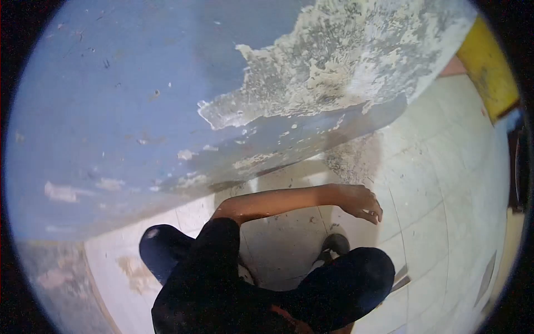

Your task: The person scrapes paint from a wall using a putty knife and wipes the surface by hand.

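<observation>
My left arm reaches across in front of my knees, and my left hand point(360, 203) hangs over the tiled floor point(423, 222) to the right. Its fingers are loosely bent with small gaps between them, and nothing shows in them. Just beyond this hand, a rough grey-brown patch point(353, 158) marks the floor at the foot of the wall. The blue wall point(128, 111) has a large area of peeled paint point(339, 61). My right hand is out of view; only a bit of skin shows at the bottom edge.
My bent knees in dark trousers and a dark shoe point(335, 244) are below the arm. A small brown strip point(400, 283) lies beside the right knee. A yellow surface point(486, 67) stands at the upper right, with a dark object point(520, 167) at the right edge.
</observation>
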{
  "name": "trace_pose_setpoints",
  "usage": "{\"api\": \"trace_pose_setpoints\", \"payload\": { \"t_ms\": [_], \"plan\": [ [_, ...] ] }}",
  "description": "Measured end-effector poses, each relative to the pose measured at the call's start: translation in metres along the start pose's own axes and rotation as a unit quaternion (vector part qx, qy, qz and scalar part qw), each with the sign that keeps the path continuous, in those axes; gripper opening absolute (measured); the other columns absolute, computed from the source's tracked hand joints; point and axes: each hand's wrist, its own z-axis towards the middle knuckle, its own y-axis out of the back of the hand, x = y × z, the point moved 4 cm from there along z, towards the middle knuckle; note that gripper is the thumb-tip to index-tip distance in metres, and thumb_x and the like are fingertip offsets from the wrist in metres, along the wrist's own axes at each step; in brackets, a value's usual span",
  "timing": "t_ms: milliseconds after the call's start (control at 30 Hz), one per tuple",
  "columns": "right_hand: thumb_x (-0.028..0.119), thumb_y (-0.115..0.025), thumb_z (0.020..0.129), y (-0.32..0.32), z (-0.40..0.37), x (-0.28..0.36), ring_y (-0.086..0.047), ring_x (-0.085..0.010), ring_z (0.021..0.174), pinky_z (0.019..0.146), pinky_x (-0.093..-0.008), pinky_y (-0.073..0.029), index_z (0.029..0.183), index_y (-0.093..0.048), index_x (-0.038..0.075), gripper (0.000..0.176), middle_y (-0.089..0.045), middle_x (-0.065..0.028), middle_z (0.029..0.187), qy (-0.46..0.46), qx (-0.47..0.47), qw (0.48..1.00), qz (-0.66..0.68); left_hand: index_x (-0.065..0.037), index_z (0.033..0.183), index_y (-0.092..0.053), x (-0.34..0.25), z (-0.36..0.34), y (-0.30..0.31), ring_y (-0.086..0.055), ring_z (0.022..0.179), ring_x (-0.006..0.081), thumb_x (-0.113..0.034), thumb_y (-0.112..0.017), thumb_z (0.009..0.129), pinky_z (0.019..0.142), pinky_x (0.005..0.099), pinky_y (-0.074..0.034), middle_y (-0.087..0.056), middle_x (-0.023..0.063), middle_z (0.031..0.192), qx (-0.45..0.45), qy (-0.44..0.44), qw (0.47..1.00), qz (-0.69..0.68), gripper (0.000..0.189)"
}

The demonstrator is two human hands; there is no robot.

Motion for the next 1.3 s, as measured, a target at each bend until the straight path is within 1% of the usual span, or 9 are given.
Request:
{"api": "trace_pose_setpoints", "payload": {
  "t_ms": [133, 267, 400, 600, 733, 833, 1000, 1100, 1300],
  "plan": [
    [0.031, -0.046, 0.094, 0.046, 0.07, 0.134, -0.058, -0.0252, 0.093, 0.072, -0.0327, -0.049, 0.129, -0.041, -0.002, 0.049, -0.058, -0.0182, 0.109, -0.076, 0.055, 0.946, 0.312, -0.008, 0.105, -0.06, -0.038, -0.027, 0.013, -0.061, 0.089, 0.0263, -0.041, -0.044, 0.091, 0.079, 0.0381, -0.046, -0.063, 0.0103, 0.098, 0.017, -0.035, 0.999, -0.006, 0.04],
    [0.041, -0.043, 0.093, 0.157, 0.105, 0.379, -0.024, -0.0043, 0.047, 0.041, -0.0196, -0.026, 0.081, -0.045, 0.008, 0.035, -0.035, 0.004, 0.066, -0.111, 0.203, 0.848, 0.476, -0.007, 0.107, -0.059, -0.085, -0.013, 0.042, -0.061, 0.091, 0.0242, -0.041, -0.045, 0.091, 0.08, 0.0367, -0.047, -0.063, 0.0121, 0.102, -0.016, -0.069, 0.997, 0.014, 0.04],
    [0.032, -0.04, 0.095, 0.25, 0.039, 0.525, -0.023, -0.0016, 0.044, 0.032, -0.0147, -0.021, 0.091, -0.045, 0.009, 0.024, -0.037, 0.0029, 0.069, -0.038, 0.491, 0.547, 0.677, -0.005, 0.115, -0.054, -0.124, -0.018, 0.087, -0.058, 0.099, 0.0215, -0.054, -0.036, 0.09, 0.088, 0.037, -0.044, -0.06, 0.0113, 0.109, -0.177, -0.185, 0.933, -0.254, 0.058],
    [0.036, -0.041, 0.094, 0.25, -0.177, 0.593, -0.035, -0.0067, 0.037, 0.032, -0.0194, -0.028, 0.093, -0.045, 0.012, 0.025, -0.037, 0.004, 0.057, -0.192, 0.613, 0.494, 0.585, -0.002, 0.124, -0.046, -0.155, -0.102, 0.127, -0.058, 0.092, 0.0236, -0.07, 0.0, 0.082, 0.086, 0.0402, -0.043, -0.056, 0.0179, 0.11, -0.168, -0.246, 0.753, -0.587, 0.092],
    [0.036, -0.039, 0.095, 0.243, -0.246, 0.574, -0.032, -0.0064, 0.035, 0.03, -0.0203, -0.024, 0.09, -0.042, 0.009, 0.028, -0.036, 0.0022, 0.052, -0.185, 0.641, 0.478, 0.572, 0.007, 0.114, -0.047, -0.192, -0.204, 0.109, -0.059, 0.072, 0.0195, -0.045, -0.032, 0.094, 0.063, 0.0291, -0.048, -0.061, 0.0182, 0.084, -0.625, -0.196, 0.71, -0.259, 0.058],
    [0.031, -0.038, 0.096, 0.233, -0.271, 0.562, -0.033, -0.0066, 0.035, 0.031, -0.0199, -0.024, 0.092, -0.044, 0.004, 0.028, -0.039, 0.0008, 0.053, -0.08, 0.638, 0.525, 0.557, 0.007, 0.104, -0.046, -0.106, -0.216, 0.077, -0.058, 0.062, 0.0163, -0.041, -0.05, 0.089, 0.055, 0.0218, -0.045, -0.059, 0.0136, 0.069, -0.457, -0.152, 0.674, -0.561, 0.05],
    [0.021, -0.044, 0.094, 0.212, -0.282, 0.557, -0.048, -0.0082, 0.053, 0.044, -0.022, -0.037, 0.09, -0.047, -0.001, 0.022, -0.051, -0.0024, 0.068, 0.11, 0.476, 0.638, 0.595, 0.004, 0.105, -0.04, -0.105, -0.242, 0.082, -0.054, 0.051, 0.0143, -0.057, -0.059, 0.077, 0.047, 0.0217, -0.042, -0.057, 0.0119, 0.065, -0.399, -0.004, 0.788, -0.47, 0.07],
    [0.012, -0.046, 0.09, 0.192, -0.31, 0.513, -0.057, -0.0144, 0.065, 0.054, -0.0273, -0.044, 0.093, -0.048, -0.004, 0.017, -0.057, -0.0068, 0.077, 0.028, 0.677, 0.54, 0.499, 0.001, 0.098, -0.046, -0.1, -0.236, 0.079, -0.037, 0.042, 0.0073, -0.06, -0.049, 0.082, 0.035, 0.0225, -0.028, -0.043, 0.0017, 0.055, -0.357, 0.015, 0.834, -0.42, 0.063],
    [0.009, -0.049, 0.085, 0.212, -0.301, 0.536, -0.058, -0.0252, 0.054, 0.049, -0.0328, -0.043, 0.077, -0.048, -0.002, 0.013, -0.052, -0.0146, 0.061, 0.079, 0.664, 0.533, 0.518, -0.01, 0.075, -0.037, -0.11, -0.251, 0.063, -0.028, 0.03, 0.0055, -0.054, -0.036, 0.089, 0.033, 0.018, -0.027, -0.031, -0.0037, 0.042, -0.573, 0.184, 0.606, -0.521, 0.046]
  ]
}}
